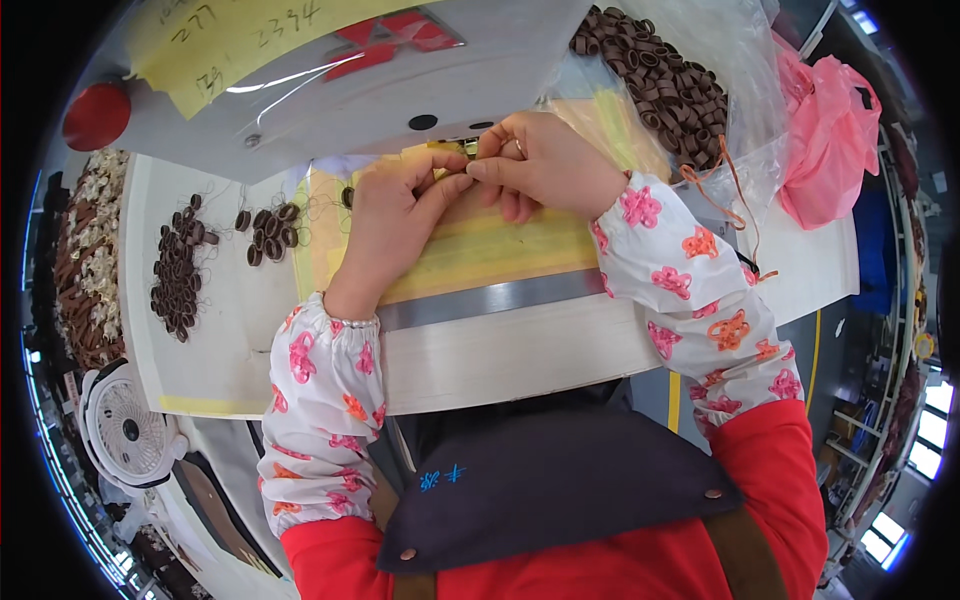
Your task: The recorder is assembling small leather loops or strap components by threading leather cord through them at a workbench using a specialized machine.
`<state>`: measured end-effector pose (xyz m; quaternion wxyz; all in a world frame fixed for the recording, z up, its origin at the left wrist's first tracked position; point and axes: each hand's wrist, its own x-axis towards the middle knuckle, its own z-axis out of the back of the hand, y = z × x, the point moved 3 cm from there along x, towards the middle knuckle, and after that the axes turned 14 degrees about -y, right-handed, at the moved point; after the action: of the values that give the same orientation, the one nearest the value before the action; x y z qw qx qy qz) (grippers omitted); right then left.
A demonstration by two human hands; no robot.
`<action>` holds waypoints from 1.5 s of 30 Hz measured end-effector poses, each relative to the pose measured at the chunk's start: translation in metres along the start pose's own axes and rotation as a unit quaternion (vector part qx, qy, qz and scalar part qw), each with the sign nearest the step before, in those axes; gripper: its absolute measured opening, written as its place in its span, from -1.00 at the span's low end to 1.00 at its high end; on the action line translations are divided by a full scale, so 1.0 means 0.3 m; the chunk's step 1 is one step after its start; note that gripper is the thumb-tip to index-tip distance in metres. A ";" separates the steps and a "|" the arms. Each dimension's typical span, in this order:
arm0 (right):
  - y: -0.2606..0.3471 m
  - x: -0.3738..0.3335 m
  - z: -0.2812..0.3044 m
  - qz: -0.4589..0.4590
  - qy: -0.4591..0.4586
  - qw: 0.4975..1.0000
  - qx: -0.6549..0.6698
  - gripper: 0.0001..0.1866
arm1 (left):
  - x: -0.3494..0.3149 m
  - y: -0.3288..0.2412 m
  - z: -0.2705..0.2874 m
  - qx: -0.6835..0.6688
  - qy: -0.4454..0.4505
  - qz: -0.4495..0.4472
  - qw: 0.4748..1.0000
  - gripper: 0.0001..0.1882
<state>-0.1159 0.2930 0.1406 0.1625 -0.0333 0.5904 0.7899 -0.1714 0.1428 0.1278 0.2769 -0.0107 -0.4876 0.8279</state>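
Note:
Both hands meet under the front of a grey sewing machine [300, 110], beside its small metal needle area [470, 148]. My left hand [400, 205] is closed, thumb and forefinger pinched at the machine. My right hand [545, 165], with a ring on one finger, pinches from the other side, its tips touching the left ones. What sits between the fingertips is hidden. Below the hands the machine bed is covered with yellow tape [480, 255]. A single small brown loop [347, 197] lies left of my left hand.
Brown loops with loose threads lie in a larger pile [178, 270] and a smaller group [270, 235] on the white table [240, 350]. At right are a clear bag of brown loops [665, 85], a brown cord [735, 185] and a pink plastic bag [830, 140]. A white fan [128, 428] stands lower left.

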 end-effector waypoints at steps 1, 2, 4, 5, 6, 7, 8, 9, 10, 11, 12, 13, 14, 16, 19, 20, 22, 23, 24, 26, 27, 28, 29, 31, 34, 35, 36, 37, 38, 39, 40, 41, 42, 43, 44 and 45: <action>0.004 -0.005 0.002 0.014 -0.032 0.999 -0.022 -0.80 | 0.004 -0.005 -0.006 -0.003 -0.019 -0.005 1.000 -0.80; -0.004 0.002 0.004 0.125 -0.095 0.986 -0.060 -0.82 | 0.009 -0.009 -0.010 -0.006 -0.038 -0.010 0.999 -0.79; -0.033 0.001 -0.007 0.340 -0.214 0.906 -0.132 -0.85 | 0.023 -0.008 -0.022 0.008 -0.034 0.029 0.999 -0.77; -0.041 0.007 -0.003 0.346 -0.230 0.899 -0.140 -0.86 | 0.029 -0.003 -0.026 0.015 -0.032 0.049 0.998 -0.74; -0.043 0.010 0.000 0.351 -0.246 0.891 -0.148 -0.87 | 0.035 0.013 -0.032 0.039 -0.036 0.060 0.997 -0.72; -0.041 0.013 0.003 0.357 -0.263 0.883 -0.157 -0.88 | 0.041 0.035 -0.038 0.063 -0.039 0.071 0.995 -0.70; -0.041 0.013 0.004 0.359 -0.267 0.881 -0.156 -0.88 | 0.045 0.049 -0.041 0.086 -0.042 0.082 0.992 -0.68; -0.039 0.012 0.003 0.361 -0.271 0.879 -0.155 -0.88 | 0.045 0.054 -0.041 0.082 -0.046 0.090 0.991 -0.66; -0.041 0.012 0.002 0.363 -0.276 0.877 -0.154 -0.88 | 0.045 0.055 -0.041 0.078 -0.049 0.099 0.991 -0.64; -0.044 0.012 0.000 0.360 -0.280 0.876 -0.157 -0.88 | 0.045 0.056 -0.041 0.074 -0.052 0.107 0.990 -0.63; -0.048 0.013 -0.002 0.358 -0.285 0.875 -0.161 -0.88 | 0.043 0.051 -0.042 0.067 -0.051 0.110 0.990 -0.63; -0.048 0.014 -0.005 0.358 -0.288 0.873 -0.163 -0.88 | 0.040 0.044 -0.039 0.062 -0.053 0.114 0.990 -0.64; -0.048 0.015 -0.005 0.360 -0.289 0.872 -0.164 -0.88 | 0.039 0.040 -0.037 0.056 -0.054 0.117 0.990 -0.64; -0.047 0.015 -0.007 0.365 -0.292 0.868 -0.165 -0.89 | 0.040 0.041 -0.036 0.072 -0.054 0.120 0.989 -0.65; -0.043 0.010 -0.007 0.346 -0.275 0.881 -0.169 -0.92 | 0.042 0.033 -0.037 0.065 -0.060 0.108 0.990 -0.66; -0.042 0.011 -0.007 0.349 -0.276 0.880 -0.169 -0.92 | 0.043 0.029 -0.037 0.057 -0.063 0.100 0.991 -0.66; -0.042 0.012 -0.007 0.353 -0.277 0.877 -0.169 -0.91 | 0.045 0.026 -0.034 0.057 -0.064 0.094 0.992 -0.65; -0.044 0.014 -0.007 0.356 -0.275 0.876 -0.172 -0.91 | 0.046 0.024 -0.033 0.057 -0.064 0.092 0.992 -0.64; -0.045 0.016 -0.006 0.359 -0.272 0.875 -0.176 -0.90 | 0.046 0.019 -0.031 0.059 -0.062 0.095 0.992 -0.64; -0.045 0.019 -0.006 0.360 -0.270 0.874 -0.185 -0.89 | 0.048 0.009 -0.028 0.063 -0.056 0.099 0.992 -0.62; -0.046 0.020 -0.004 0.358 -0.270 0.873 -0.191 -0.89 | 0.049 0.011 -0.029 0.061 -0.059 0.093 0.992 -0.62; -0.046 0.020 -0.004 0.357 -0.268 0.873 -0.197 -0.88 | 0.047 0.016 -0.031 0.059 -0.063 0.088 0.992 -0.61; -0.043 0.020 -0.004 0.354 -0.266 0.872 -0.208 -0.88 | 0.046 0.021 -0.033 0.057 -0.067 0.083 0.993 -0.60; -0.035 0.020 -0.002 0.348 -0.260 0.871 -0.229 -0.87 | 0.047 0.032 -0.037 0.061 -0.067 0.060 0.994 -0.68; -0.032 0.023 0.000 0.333 -0.256 0.876 -0.237 -0.87 | 0.047 0.027 -0.036 0.066 -0.064 0.056 0.994 -0.71; -0.031 0.025 0.000 0.332 -0.254 0.877 -0.236 -0.87 | 0.048 0.024 -0.035 0.067 -0.063 0.059 0.994 -0.71; -0.031 0.026 0.000 0.331 -0.251 0.878 -0.236 -0.87 | 0.050 0.025 -0.036 0.071 -0.066 0.054 0.994 -0.70; -0.031 0.026 -0.001 0.330 -0.250 0.880 -0.235 -0.87 | 0.049 0.032 -0.036 0.076 -0.067 0.049 0.994 -0.70; -0.029 0.029 -0.005 0.329 -0.246 0.881 -0.236 -0.87 | 0.048 0.036 -0.036 0.082 -0.069 0.044 0.993 -0.70; -0.026 0.034 -0.011 0.328 -0.242 0.882 -0.236 -0.87 | 0.046 0.043 -0.032 0.073 -0.071 0.065 0.993 -0.68; -0.025 0.037 -0.014 0.325 -0.239 0.884 -0.235 -0.86 | 0.046 0.050 -0.027 0.065 -0.072 0.084 0.992 -0.65; -0.026 0.038 -0.013 0.324 -0.239 0.886 -0.232 -0.86 | 0.045 0.054 -0.025 0.058 -0.073 0.104 0.990 -0.62; -0.027 0.039 -0.011 0.323 -0.238 0.887 -0.228 -0.86 | 0.046 0.043 -0.027 0.057 -0.070 0.098 0.991 -0.61; -0.028 0.039 -0.010 0.322 -0.237 0.889 -0.225 -0.86 | 0.049 0.025 -0.030 0.057 -0.068 0.091 0.992 -0.60; -0.029 0.039 -0.005 0.311 -0.239 0.892 -0.225 -0.86 | 0.050 0.014 -0.031 0.057 -0.065 0.085 0.993 -0.59; -0.030 0.037 0.002 0.300 -0.242 0.895 -0.225 -0.86 | 0.051 0.013 -0.030 0.064 -0.066 0.083 0.992 -0.59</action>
<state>-0.1237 0.2982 0.1298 0.0436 0.3016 0.3214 0.8965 -0.1834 0.1557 0.1238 0.1742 0.0209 -0.4486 0.8763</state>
